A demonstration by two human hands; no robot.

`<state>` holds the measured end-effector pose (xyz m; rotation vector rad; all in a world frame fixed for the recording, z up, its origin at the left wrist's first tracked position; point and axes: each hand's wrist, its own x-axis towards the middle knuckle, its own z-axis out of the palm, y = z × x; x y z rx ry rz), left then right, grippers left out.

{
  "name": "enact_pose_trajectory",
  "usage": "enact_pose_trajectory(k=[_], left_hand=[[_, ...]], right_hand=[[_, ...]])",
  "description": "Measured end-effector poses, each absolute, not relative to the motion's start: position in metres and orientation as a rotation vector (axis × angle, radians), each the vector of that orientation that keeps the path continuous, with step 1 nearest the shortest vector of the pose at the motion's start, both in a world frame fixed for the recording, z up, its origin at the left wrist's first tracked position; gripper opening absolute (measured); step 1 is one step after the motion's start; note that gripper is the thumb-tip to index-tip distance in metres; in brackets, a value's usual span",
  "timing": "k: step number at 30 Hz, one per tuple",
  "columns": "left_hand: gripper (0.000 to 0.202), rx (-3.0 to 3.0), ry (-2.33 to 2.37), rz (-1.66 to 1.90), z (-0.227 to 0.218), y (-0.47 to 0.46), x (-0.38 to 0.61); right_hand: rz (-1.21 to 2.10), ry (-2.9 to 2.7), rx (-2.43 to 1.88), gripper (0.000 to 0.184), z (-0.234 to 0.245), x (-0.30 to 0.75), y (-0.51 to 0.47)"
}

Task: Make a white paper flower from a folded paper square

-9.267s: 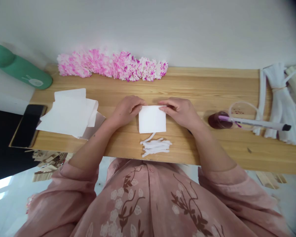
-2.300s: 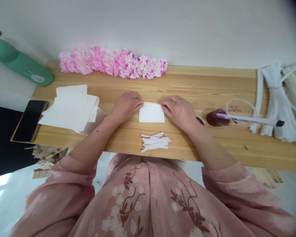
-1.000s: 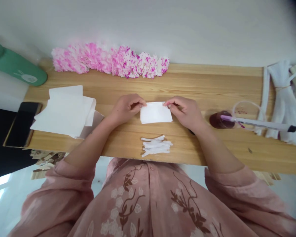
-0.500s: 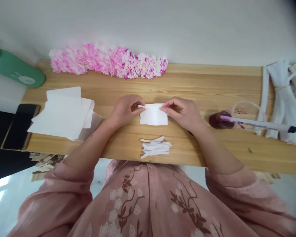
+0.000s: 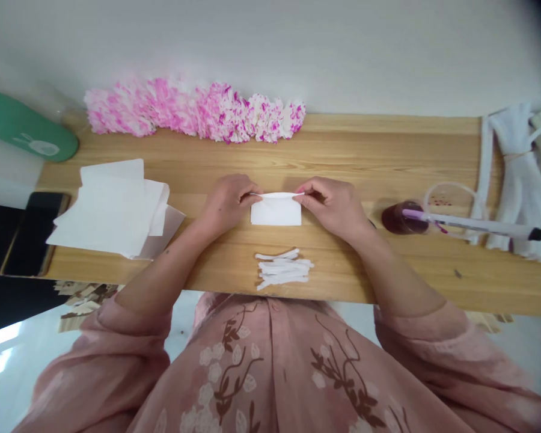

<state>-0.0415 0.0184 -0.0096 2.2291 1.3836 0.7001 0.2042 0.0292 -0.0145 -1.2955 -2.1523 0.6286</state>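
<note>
Head camera looks down at a wooden table point(image 5: 388, 150). In the middle lies a small folded white paper point(image 5: 276, 213). The left hand point(image 5: 228, 201) is at its 9 o'clock side and the right hand point(image 5: 331, 204) is at its 3 o'clock side. On each hand the thumb and first finger pinch a top corner of the paper. The other fingers are curled in. The top edge is lifted a little and the bottom rests on the table.

What could go wrong? The paper looks thin and soft. If one hand pulls harder than the other, it could rip or the fold could go crooked. If a pinch slips, the fold could pop open. A wrist could brush the white strips point(image 5: 283, 269) at 6 o'clock, near the table edge, and push them off. A pen point(image 5: 473, 226) lies across the cup point(image 5: 395, 218) at 3 o'clock, so a bump could tip it.

Counting: two hands, one folded paper, one cup, one pen, one black phone point(image 5: 29, 231) at 9 o'clock and one green bottle point(image 5: 24, 127) at 10 o'clock. There are about seven strips in one pile. The white sheets point(image 5: 112, 207) at 9 o'clock and the pink flowers point(image 5: 193, 111) at 12 o'clock are too close together to count.
</note>
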Motion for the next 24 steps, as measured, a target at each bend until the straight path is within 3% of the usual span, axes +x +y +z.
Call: enact_pose_trajectory(k=[11, 18, 24], left_hand=[[0.019, 2.275, 1.286, 0.759, -0.008, 0.017, -0.041], [0.020, 2.330, 1.229, 0.770, -0.011, 0.016, -0.036], [0.018, 2.396, 1.219, 0.766, -0.014, 0.015, -0.033]], right_hand=[[0.573, -2.260, -1.081, 0.009, -0.015, 0.205, 0.031], [0.470, -2.341, -0.993, 0.024, -0.022, 0.200, 0.030], [0.396, -2.336, -0.994, 0.025, -0.025, 0.200, 0.029]])
